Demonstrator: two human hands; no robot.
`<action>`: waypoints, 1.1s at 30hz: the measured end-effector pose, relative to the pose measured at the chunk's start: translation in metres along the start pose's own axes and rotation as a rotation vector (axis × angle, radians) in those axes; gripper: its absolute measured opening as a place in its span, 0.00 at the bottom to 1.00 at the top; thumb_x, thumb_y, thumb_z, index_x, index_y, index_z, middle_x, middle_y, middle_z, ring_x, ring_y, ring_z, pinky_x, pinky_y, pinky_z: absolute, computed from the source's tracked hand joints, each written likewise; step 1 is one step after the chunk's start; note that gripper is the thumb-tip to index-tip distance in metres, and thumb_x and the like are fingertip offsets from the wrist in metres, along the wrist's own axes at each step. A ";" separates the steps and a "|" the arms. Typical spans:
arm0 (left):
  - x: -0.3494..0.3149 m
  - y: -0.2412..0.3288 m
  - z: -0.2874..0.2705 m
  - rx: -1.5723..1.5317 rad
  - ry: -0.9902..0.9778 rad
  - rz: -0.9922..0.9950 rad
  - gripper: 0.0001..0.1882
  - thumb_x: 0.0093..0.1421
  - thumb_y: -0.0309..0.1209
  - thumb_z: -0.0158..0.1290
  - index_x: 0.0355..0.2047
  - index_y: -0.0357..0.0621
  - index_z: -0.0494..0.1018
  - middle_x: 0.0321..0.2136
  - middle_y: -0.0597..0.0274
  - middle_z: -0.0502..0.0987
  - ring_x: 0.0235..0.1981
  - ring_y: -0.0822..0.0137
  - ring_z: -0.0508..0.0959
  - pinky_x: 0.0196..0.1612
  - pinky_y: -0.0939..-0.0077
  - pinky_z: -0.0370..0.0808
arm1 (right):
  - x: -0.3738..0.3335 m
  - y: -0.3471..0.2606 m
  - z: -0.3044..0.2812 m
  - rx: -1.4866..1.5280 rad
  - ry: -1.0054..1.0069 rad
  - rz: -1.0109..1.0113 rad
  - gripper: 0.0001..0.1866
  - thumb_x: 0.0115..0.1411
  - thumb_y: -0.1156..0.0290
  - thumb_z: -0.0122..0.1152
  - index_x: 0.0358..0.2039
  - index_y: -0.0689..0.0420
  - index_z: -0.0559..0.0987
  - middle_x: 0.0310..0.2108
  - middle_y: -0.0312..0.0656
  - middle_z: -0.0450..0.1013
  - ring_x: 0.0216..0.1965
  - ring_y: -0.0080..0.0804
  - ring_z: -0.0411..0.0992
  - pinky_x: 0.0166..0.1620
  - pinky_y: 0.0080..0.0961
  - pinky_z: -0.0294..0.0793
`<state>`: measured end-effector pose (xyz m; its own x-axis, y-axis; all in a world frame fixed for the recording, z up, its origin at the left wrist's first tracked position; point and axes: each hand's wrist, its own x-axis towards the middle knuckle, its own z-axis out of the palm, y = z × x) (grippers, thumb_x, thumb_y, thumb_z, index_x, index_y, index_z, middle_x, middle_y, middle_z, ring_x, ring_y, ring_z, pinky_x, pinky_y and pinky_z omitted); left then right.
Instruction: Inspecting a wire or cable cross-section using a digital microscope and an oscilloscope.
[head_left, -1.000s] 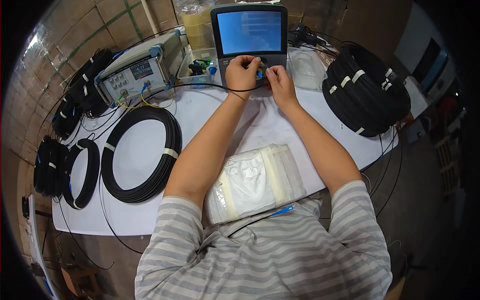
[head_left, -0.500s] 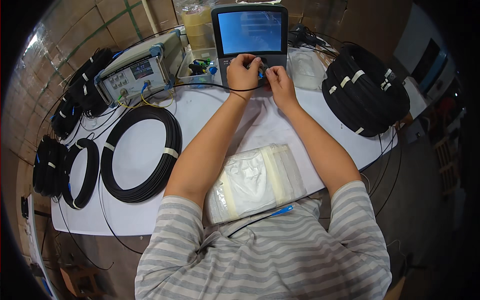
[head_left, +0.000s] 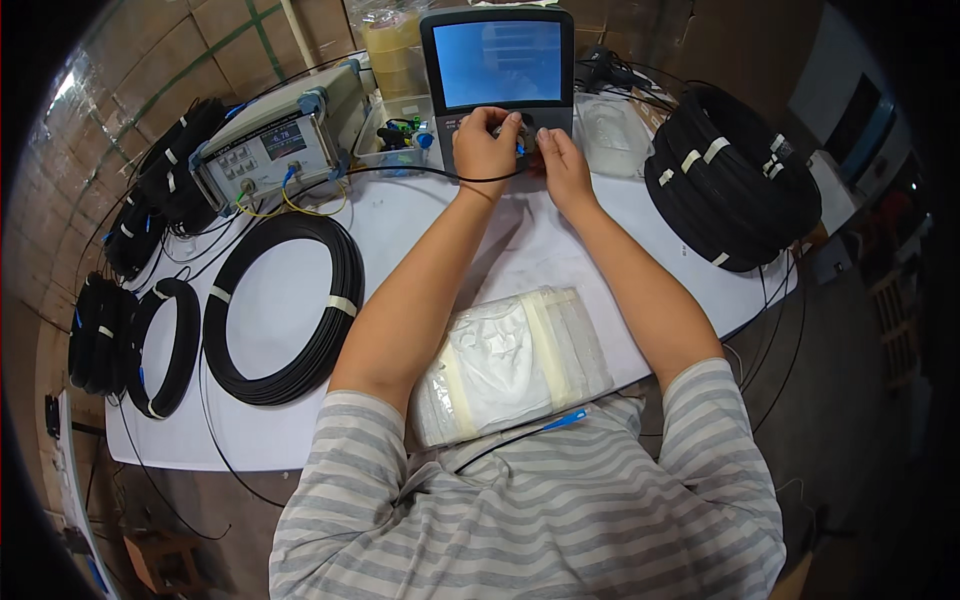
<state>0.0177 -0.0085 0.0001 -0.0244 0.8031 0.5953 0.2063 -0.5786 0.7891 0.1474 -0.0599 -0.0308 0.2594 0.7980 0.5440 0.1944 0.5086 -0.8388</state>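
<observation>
Both hands meet at the base of a dark tester with a blue screen (head_left: pixel 503 65) at the far side of the white table (head_left: pixel 290 420). My left hand (head_left: pixel 487 140) pinches a small blue connector on a thin black cable (head_left: pixel 400 170) that runs left. My right hand (head_left: pixel 562 160) sits beside it, fingers curled at the device's front; what it grips is hidden.
A grey meter box (head_left: pixel 275 145) stands far left. One large black cable coil (head_left: pixel 285 300) lies left of my arm, smaller coils (head_left: pixel 165 345) beyond it, a thick stack of coils (head_left: pixel 730 190) at right. A taped white pad (head_left: pixel 510 360) lies near my chest.
</observation>
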 end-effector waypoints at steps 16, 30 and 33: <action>0.000 -0.006 -0.002 -0.038 0.023 0.025 0.13 0.62 0.42 0.61 0.36 0.46 0.84 0.35 0.52 0.82 0.40 0.52 0.80 0.47 0.59 0.75 | 0.000 0.000 0.002 0.006 -0.018 -0.046 0.14 0.74 0.61 0.52 0.41 0.60 0.75 0.27 0.35 0.74 0.29 0.22 0.75 0.34 0.24 0.76; 0.002 -0.008 -0.001 -0.057 0.020 0.029 0.12 0.62 0.40 0.61 0.35 0.44 0.84 0.34 0.52 0.82 0.36 0.53 0.82 0.43 0.61 0.77 | 0.004 0.006 -0.003 -0.063 -0.011 -0.003 0.17 0.74 0.59 0.54 0.32 0.58 0.75 0.23 0.36 0.74 0.24 0.21 0.71 0.29 0.24 0.71; 0.001 -0.007 -0.003 -0.023 0.032 0.055 0.13 0.63 0.41 0.60 0.36 0.45 0.85 0.34 0.51 0.82 0.36 0.53 0.82 0.44 0.61 0.78 | 0.002 0.006 -0.001 -0.059 0.030 -0.041 0.16 0.73 0.60 0.54 0.33 0.59 0.76 0.22 0.35 0.74 0.24 0.22 0.71 0.29 0.24 0.70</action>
<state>0.0132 -0.0040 -0.0042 -0.0445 0.7651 0.6424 0.1853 -0.6255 0.7579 0.1499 -0.0553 -0.0344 0.2778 0.7666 0.5789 0.2603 0.5200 -0.8135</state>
